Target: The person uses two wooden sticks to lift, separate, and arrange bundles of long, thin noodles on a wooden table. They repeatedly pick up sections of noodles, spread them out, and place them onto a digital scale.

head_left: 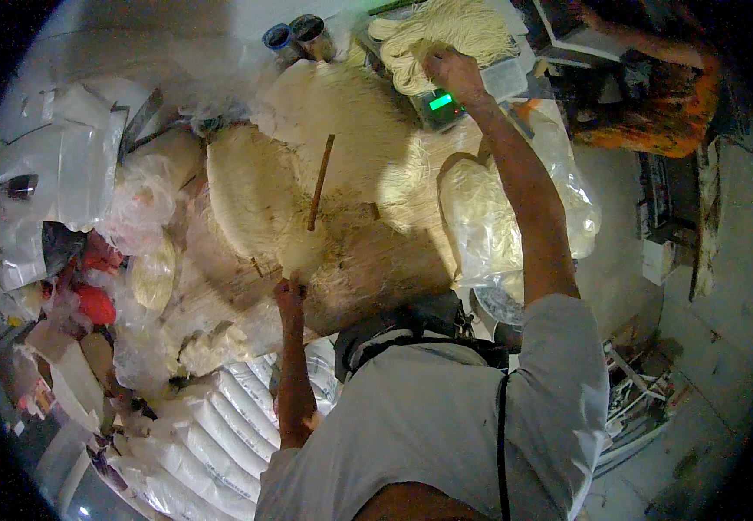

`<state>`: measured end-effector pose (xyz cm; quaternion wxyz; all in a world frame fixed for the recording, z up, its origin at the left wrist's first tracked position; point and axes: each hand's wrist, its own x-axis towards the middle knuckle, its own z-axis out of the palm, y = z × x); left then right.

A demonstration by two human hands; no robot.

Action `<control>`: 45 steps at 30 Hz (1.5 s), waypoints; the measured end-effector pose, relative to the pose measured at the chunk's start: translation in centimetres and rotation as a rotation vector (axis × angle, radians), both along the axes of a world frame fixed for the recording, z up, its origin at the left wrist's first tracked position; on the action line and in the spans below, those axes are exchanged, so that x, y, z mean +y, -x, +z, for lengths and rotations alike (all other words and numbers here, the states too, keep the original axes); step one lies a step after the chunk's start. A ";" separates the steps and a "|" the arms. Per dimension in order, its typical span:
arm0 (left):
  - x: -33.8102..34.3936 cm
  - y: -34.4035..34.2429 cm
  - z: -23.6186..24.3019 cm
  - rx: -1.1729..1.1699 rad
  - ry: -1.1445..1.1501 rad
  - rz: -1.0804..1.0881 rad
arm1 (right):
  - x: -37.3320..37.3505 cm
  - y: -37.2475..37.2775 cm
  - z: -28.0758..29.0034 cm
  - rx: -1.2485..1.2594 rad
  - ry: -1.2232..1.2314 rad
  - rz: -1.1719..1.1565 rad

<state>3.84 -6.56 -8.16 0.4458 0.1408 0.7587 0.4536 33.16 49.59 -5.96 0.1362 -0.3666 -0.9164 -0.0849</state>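
Note:
At the far right of the table, my right hand [453,71] is closed on a small pale bunch of noodles [428,54]. It is over a heap of noodles [463,26] in a tray on a scale, whose display [440,102] glows green. My left hand [289,292] is closed low near the table's front edge. A pale, fan-shaped bundle [302,250] spreads just beyond its fingers; what they grip is unclear. Past it a thin wooden stick [322,182] lies across a wide floury spread of noodles [350,113].
Clear plastic bags of noodles [480,208] lie by my right arm. Two dark cups [309,36] stand at the back. Plastic bags [138,204] crowd the left side, with stacked white sacks [211,425] below. Another person's arm [654,42] shows at upper right.

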 end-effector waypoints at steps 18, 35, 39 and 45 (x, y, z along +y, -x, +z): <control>-0.3 0.0 1.6 0.124 0.258 -0.184 | -29.5 11.5 0.6 0.840 1.228 0.198; -3.3 -2.1 -1.9 0.689 -0.118 -0.234 | -36.0 15.0 -3.3 0.432 1.358 0.525; -6.0 -1.5 -0.2 0.571 -0.112 -0.190 | -36.6 15.7 0.4 0.466 1.241 0.366; -4.6 1.1 6.4 0.372 -0.034 -0.061 | -34.8 13.3 13.5 0.815 1.497 0.184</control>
